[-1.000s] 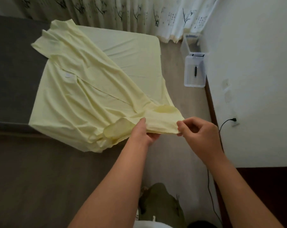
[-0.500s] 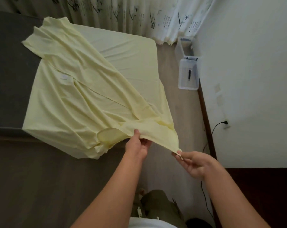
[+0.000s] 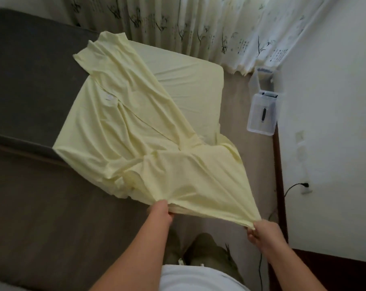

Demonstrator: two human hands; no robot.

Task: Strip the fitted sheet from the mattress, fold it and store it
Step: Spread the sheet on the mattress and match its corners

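Standing at the foot corner of the bed, the person stretches one edge of the pale yellow fitted sheet point(image 3: 135, 131) between both hands. Left hand point(image 3: 160, 214): fingers closed around the hem, thumb on top, cloth bunched under the palm. Right hand point(image 3: 261, 232): pinching the corner of the same hem between thumb and fingertips, held lower and further right than the left. Sheet edge runs taut from one hand to the other, slightly above the brown floor point(image 3: 41, 206).

From the hands the sheet rises away and up onto the dark grey mattress point(image 3: 26, 80). Near part hangs free off the mattress edge in loose folds. Middle part lies turned back on itself, with a small white label point(image 3: 109, 98) showing. Far right corner appears still fitted over the mattress, smooth. Left portion of the mattress is bare.

Clear plastic storage box point(image 3: 261, 114) sits on the floor against the white wall point(image 3: 329, 101), well apart from the right hand. Patterned white curtain point(image 3: 188, 24) hangs behind the bed.
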